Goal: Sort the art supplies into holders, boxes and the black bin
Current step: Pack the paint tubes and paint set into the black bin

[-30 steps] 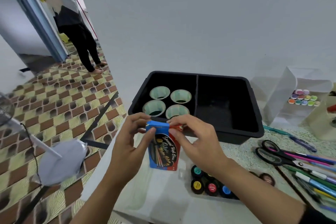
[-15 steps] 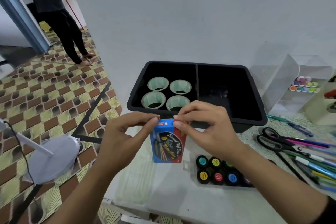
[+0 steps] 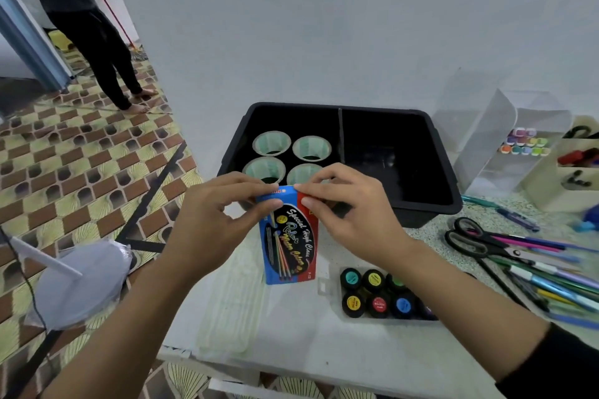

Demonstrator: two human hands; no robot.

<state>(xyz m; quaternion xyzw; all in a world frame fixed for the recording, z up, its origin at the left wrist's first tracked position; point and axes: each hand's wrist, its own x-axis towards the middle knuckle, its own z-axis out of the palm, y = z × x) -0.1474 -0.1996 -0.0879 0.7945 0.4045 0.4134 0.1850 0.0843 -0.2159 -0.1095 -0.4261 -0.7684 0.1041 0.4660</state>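
Pinching the top edge of the upright blue-and-red paint box [image 3: 290, 246] with the left hand [image 3: 214, 230], thumb on the front face, fingers curled over the top. Pinching that same edge with the right hand [image 3: 351, 220], fingertips nearly meeting the left's. Sitting just beyond both sets of knuckles: black bin [image 3: 382, 126], holding four tape rolls [image 3: 271, 139]. Lying just under the right wrist: paint pots [image 3: 378, 304]. Resting well right of it: scissors [image 3: 470, 244].

At desk [image 3: 291, 334] back, bin [image 3: 428, 206]; in its left compartment, four tape rolls [image 3: 271, 143]. Before bin, box [image 3: 290, 236], pinched at top between left hand [image 3: 214, 223] and right hand [image 3: 350, 214]. Right of box, paint pots [image 3: 376, 293]; farther right, scissors [image 3: 470, 240] and pens [image 3: 551, 278]. Behind those, holders [image 3: 518, 146].
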